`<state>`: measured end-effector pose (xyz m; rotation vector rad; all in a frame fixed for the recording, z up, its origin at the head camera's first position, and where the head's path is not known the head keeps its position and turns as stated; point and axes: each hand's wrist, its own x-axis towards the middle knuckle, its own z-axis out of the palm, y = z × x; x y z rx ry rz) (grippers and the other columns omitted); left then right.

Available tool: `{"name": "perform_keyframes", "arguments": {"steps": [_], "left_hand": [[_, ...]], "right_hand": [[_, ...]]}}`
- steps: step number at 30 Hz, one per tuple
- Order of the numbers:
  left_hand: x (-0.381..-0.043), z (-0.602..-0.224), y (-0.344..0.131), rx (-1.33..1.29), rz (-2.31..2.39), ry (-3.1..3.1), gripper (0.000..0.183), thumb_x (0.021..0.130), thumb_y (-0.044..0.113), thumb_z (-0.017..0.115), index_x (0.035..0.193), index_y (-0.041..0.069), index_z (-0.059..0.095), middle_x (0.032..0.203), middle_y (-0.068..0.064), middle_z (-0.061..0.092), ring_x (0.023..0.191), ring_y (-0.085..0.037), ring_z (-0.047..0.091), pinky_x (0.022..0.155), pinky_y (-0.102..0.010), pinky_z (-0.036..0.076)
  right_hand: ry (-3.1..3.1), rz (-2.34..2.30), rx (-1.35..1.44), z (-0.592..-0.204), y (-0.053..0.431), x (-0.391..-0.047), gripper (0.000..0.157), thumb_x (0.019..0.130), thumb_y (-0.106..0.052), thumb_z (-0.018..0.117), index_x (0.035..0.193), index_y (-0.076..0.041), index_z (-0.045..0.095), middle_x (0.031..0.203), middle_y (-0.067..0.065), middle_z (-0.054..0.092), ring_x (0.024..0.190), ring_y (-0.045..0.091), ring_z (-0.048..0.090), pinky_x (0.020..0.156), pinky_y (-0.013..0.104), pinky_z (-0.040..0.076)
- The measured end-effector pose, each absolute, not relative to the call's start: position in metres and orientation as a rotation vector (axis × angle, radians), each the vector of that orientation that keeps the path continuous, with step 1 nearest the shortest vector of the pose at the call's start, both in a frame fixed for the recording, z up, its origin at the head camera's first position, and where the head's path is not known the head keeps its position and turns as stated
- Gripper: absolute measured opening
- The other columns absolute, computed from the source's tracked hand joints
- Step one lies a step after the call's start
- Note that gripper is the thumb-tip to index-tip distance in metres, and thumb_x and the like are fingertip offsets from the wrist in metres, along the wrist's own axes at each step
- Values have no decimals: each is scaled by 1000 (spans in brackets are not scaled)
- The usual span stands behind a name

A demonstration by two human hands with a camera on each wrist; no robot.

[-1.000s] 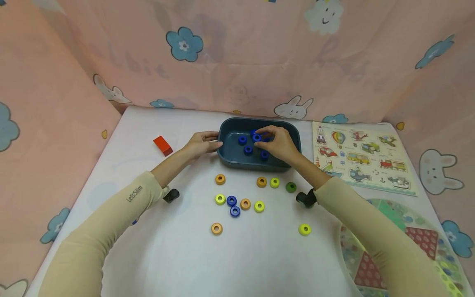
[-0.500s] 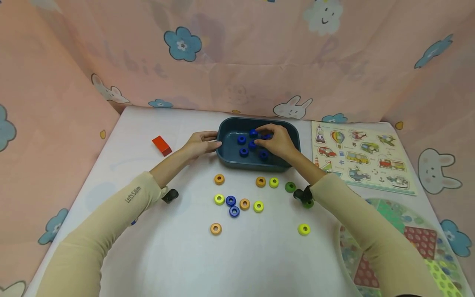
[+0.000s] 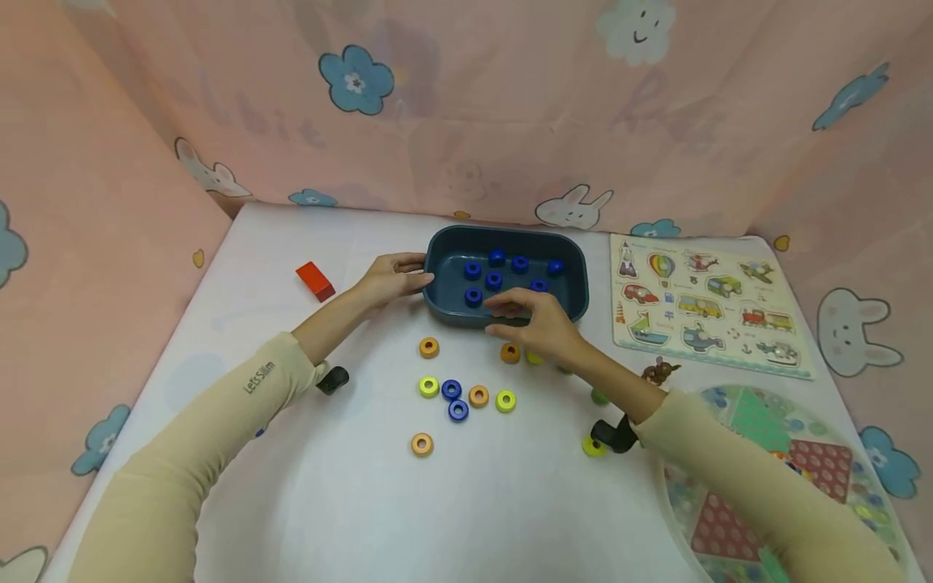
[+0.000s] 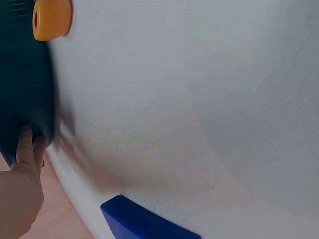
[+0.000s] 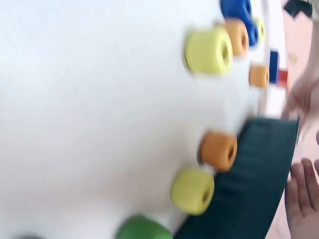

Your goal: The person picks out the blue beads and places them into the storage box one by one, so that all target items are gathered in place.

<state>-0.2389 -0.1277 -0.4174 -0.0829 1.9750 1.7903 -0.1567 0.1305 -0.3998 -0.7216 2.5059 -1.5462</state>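
Observation:
A dark blue-green tray point(image 3: 445, 300) holds several blue beads point(image 3: 472, 270). At its left end, my left hand point(image 3: 389, 279) touches the wall with extended fingers; the left wrist view shows those fingertips point(image 4: 26, 133) against the tray. My right hand point(image 3: 543, 325) hovers over the near rim, thumb and fingers apart with nothing between them. It partly covers an orange bead point(image 3: 510, 352) and a yellow bead point(image 3: 534, 358). Nearer to me lie two blue beads point(image 3: 458, 410) with yellow and orange beads point(image 3: 479, 396) around them.
Left of the tray lies a red block point(image 3: 315, 281); the left wrist view shows a blue block point(image 4: 149, 219). At right are a picture puzzle board point(image 3: 710, 308), a small brown figure point(image 3: 659, 371) and a round patterned mat point(image 3: 729, 518). Pink printed fabric point(image 3: 466, 121) surrounds the table.
My right hand has let go of a blue bead inside the tray and drawn back toward me over the near rim. My left hand has stayed at the tray's left end.

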Motion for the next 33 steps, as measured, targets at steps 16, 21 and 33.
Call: {"name": "perform_keyframes", "arguments": {"steps": [16, 21, 33], "left_hand": [[-239, -417, -128, -100, 1794, 1967, 55, 88, 6, 63, 138, 3, 40, 135, -14, 45, 115, -25, 51, 91, -30, 48], [-238, -417, -129, -101, 1787, 1964, 56, 88, 8, 64, 138, 3, 40, 135, -14, 44, 116, -25, 50, 93, -31, 46], [-238, -417, -130, -110, 1783, 1963, 56, 88, 9, 64, 138, 5, 40, 135, -13, 45, 115, -23, 51, 94, -31, 46]], "right_hand": [[2379, -1381, -823, -439, 98, -104, 33, 76, -8, 76, 108, -3, 65, 104, 3, 64, 92, 18, 57, 79, 32, 51], [2444, -1226, -816, -443, 78, -97, 31, 77, -10, 75, 106, -7, 66, 100, -1, 63, 89, 13, 56, 74, 26, 50], [2532, -1054, -827, -445, 58, -85, 32, 76, -11, 76, 107, -10, 66, 101, -5, 61, 91, 10, 55, 80, 22, 48]]}}
